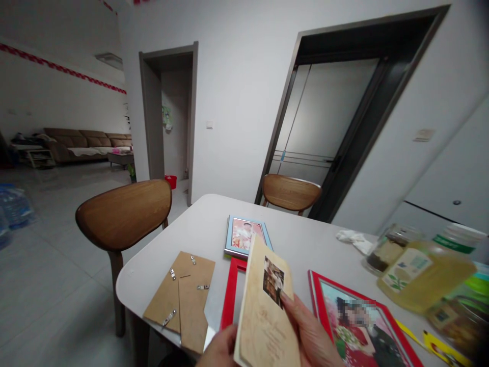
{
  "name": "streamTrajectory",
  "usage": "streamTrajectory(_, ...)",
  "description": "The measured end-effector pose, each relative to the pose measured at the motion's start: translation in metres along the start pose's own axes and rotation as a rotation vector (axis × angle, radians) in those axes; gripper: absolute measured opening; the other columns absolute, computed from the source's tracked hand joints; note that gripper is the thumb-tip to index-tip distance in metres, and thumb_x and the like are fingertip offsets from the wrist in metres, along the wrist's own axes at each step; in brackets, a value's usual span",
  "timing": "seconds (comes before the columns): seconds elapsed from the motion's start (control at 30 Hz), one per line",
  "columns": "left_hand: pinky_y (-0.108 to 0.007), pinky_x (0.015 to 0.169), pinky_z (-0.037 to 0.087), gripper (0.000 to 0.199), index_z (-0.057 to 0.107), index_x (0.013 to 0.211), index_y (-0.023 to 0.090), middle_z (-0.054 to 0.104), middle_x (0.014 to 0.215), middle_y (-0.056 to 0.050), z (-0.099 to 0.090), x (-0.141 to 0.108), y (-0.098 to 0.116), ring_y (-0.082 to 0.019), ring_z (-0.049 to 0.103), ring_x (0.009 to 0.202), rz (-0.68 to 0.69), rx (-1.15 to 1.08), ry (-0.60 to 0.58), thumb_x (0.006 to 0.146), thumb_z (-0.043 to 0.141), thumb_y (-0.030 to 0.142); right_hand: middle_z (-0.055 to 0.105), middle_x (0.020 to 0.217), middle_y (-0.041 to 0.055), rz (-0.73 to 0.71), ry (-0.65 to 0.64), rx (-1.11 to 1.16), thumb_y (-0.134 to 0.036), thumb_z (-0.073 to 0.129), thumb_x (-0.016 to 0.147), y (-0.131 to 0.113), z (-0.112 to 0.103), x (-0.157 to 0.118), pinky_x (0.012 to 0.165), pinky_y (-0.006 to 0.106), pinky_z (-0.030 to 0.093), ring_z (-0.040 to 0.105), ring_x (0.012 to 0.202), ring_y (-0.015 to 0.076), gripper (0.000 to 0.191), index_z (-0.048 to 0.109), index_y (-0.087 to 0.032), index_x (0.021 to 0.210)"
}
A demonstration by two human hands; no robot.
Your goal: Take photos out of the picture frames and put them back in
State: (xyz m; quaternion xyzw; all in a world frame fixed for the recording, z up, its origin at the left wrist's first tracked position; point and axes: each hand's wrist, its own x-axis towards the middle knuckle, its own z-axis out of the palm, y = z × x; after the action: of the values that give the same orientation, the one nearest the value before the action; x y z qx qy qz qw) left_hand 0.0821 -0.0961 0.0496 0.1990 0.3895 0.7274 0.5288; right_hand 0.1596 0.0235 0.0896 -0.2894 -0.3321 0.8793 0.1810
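Left edge of cream booklet (260, 326) pinched by left grip (220, 349), fingers closed; right edge clasped by right grip (311, 331), thumb laid against cover's small photo (273, 280). Booklet held tilted above counter (191, 229). Red frame (228, 295) partly hidden behind it. Brown backing (194, 306) with metal clips laid to left; blue-framed picture (246, 234) beyond; red-framed photo (359, 321) to right, yellow-liquid bottle (416, 278) farther right.

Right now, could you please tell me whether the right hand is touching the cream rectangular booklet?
Touching: the head view shows the right hand holding the cream booklet, its thumb on the front, by the small dark photo.
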Motion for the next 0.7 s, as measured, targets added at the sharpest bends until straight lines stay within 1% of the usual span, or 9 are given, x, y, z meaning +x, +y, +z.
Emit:
streamTrajectory(0.07,-0.038,0.079,0.040,0.034,0.062,0.081,0.015,0.066,0.076,-0.006,0.000,0.002,0.009,-0.026,0.059,0.083,0.040,-0.065,0.092,0.054,0.072,0.034,0.067,0.075,0.0052,-0.008,0.035,-0.048,-0.031,0.064,0.062,-0.004,-0.011,0.006,0.061,0.035,0.050,0.063,0.066,0.0214,0.052,0.044,-0.020,0.108)
streamTrajectory(0.13,-0.034,0.076,0.041,0.029,0.062,0.078,0.014,0.066,0.074,-0.005,0.001,0.003,0.017,-0.024,0.059,0.082,0.043,-0.112,0.121,0.056,0.071,0.031,0.067,0.077,0.0065,-0.011,0.051,-0.108,-0.031,0.065,0.061,-0.005,-0.022,0.013,0.061,0.034,0.050,0.063,0.066,0.0220,0.058,0.040,-0.019,0.112)
streamTrajectory(0.2,-0.031,0.071,0.042,0.026,0.061,0.076,0.014,0.066,0.070,-0.005,0.002,0.003,0.020,-0.023,0.061,0.077,0.028,-0.121,0.133,0.055,0.070,0.028,0.067,0.077,0.0072,-0.020,0.060,-0.167,-0.032,0.064,0.062,-0.004,-0.029,0.019,0.060,0.033,0.050,0.063,0.066,0.0221,0.059,0.038,-0.018,0.113)
streamTrajectory(0.3,-0.028,0.061,0.043,0.027,0.059,0.076,0.013,0.064,0.063,-0.004,0.000,0.007,0.019,-0.020,0.061,0.064,0.014,-0.102,0.188,0.058,0.066,0.032,0.067,0.077,0.0072,-0.054,0.106,-0.257,-0.032,0.063,0.062,-0.004,-0.032,0.022,0.057,0.031,0.050,0.063,0.065,0.0218,0.059,0.038,-0.018,0.113)
streamTrajectory(0.37,-0.026,0.058,0.042,0.028,0.056,0.077,0.012,0.064,0.063,-0.004,-0.003,0.012,0.015,-0.018,0.060,0.059,0.032,-0.028,0.193,0.058,0.065,0.030,0.067,0.076,0.0071,-0.081,0.130,-0.311,-0.031,0.063,0.062,-0.004,-0.031,0.022,0.055,0.030,0.050,0.063,0.064,0.0217,0.058,0.039,-0.017,0.113)
streamTrajectory(0.43,-0.025,0.056,0.042,0.027,0.052,0.076,0.013,0.063,0.064,-0.003,-0.005,0.018,0.010,-0.017,0.059,0.057,0.056,0.066,0.181,0.055,0.065,0.023,0.067,0.077,0.0070,-0.110,0.122,-0.339,-0.032,0.059,0.064,-0.003,-0.031,0.022,0.054,0.029,0.049,0.063,0.063,0.0213,0.054,0.041,-0.016,0.112)
streamTrajectory(0.5,-0.025,0.054,0.041,0.024,0.048,0.074,0.015,0.061,0.063,-0.001,-0.006,0.023,0.006,-0.016,0.058,0.057,0.087,0.127,0.199,0.053,0.060,0.017,0.067,0.078,0.0058,-0.135,0.115,-0.348,-0.032,0.053,0.066,-0.002,-0.033,0.023,0.053,0.028,0.049,0.063,0.063,0.0204,0.050,0.042,-0.017,0.112)
streamTrajectory(0.6,-0.024,0.052,0.040,0.018,0.045,0.072,0.016,0.057,0.060,0.002,-0.008,0.028,0.001,-0.014,0.055,0.054,0.100,0.198,0.225,0.055,0.052,0.015,0.068,0.079,0.0041,-0.142,0.115,-0.380,-0.026,0.049,0.065,-0.002,-0.038,0.027,0.052,0.027,0.048,0.063,0.060,0.0189,0.050,0.042,-0.018,0.114)
streamTrajectory(0.7,-0.021,0.049,0.038,0.024,0.047,0.081,0.015,0.052,0.059,0.004,-0.014,0.028,0.000,-0.011,0.050,0.051,0.138,0.387,0.275,0.057,0.048,0.011,0.068,0.079,0.0042,-0.141,0.119,-0.402,-0.022,0.046,0.063,-0.005,-0.043,0.030,0.052,0.027,0.048,0.063,0.058,0.0182,0.054,0.040,-0.018,0.117)
